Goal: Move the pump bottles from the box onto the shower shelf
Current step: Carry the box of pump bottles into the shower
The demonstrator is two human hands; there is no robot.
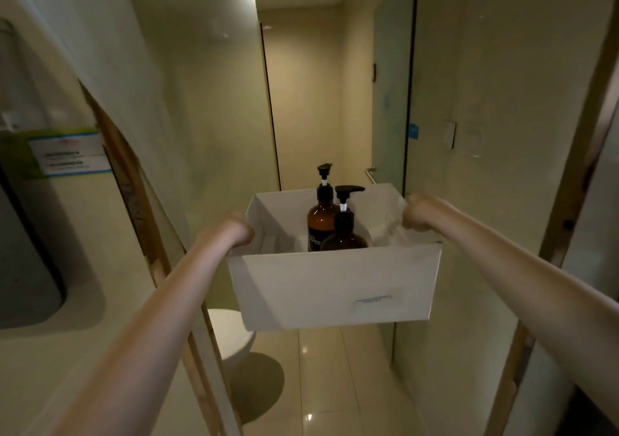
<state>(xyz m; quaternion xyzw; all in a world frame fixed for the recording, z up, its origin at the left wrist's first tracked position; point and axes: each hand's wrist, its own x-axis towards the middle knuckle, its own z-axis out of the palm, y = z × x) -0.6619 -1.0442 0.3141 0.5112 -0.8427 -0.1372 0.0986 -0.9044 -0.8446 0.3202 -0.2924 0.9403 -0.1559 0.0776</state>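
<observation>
I carry a white box (335, 285) at chest height in front of me. My left hand (234, 231) grips its left rim and my right hand (420, 211) grips its right rim. Two amber pump bottles with black pumps stand upright inside: the taller-looking one (322, 216) behind, the other (344, 233) in front of it and touching it. A clear plastic piece lies in the box's right half. No shower shelf is visible.
A doorway frame stands on both sides of my arms. A white toilet (231, 335) sits low on the left over glossy floor tiles (321, 385). A frosted glass shower door (390, 100) with a metal handle (370, 174) is ahead on the right.
</observation>
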